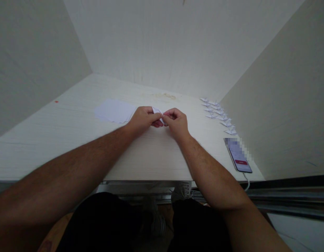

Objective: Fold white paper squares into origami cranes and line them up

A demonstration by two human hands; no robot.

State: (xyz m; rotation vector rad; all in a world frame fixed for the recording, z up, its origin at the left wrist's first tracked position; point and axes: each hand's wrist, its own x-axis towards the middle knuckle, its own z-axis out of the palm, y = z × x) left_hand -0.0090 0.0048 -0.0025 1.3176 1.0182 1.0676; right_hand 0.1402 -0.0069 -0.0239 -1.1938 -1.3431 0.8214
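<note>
Above the middle of the white table, a small piece of folded white paper (157, 111) is pinched between my two hands. My left hand (145, 117) grips its left part, thumb on top and fingers curled beneath. From the other side my right hand (177, 120) closes thumb and forefinger on the paper's right end, the fingertips nearly meeting the left thumb. Much of the folded paper is hidden by my fingers. Just left of my left hand lies a spread of flat white paper sheets (113, 110).
Several folded white paper cranes (215, 112) stand in rows at the back right. Nearer me, a phone (237, 155) with a white cable (247, 182) lies by the right wall. Walls (162, 45) enclose the table (151, 157) on three sides. A small orange spot (56, 101) is at left.
</note>
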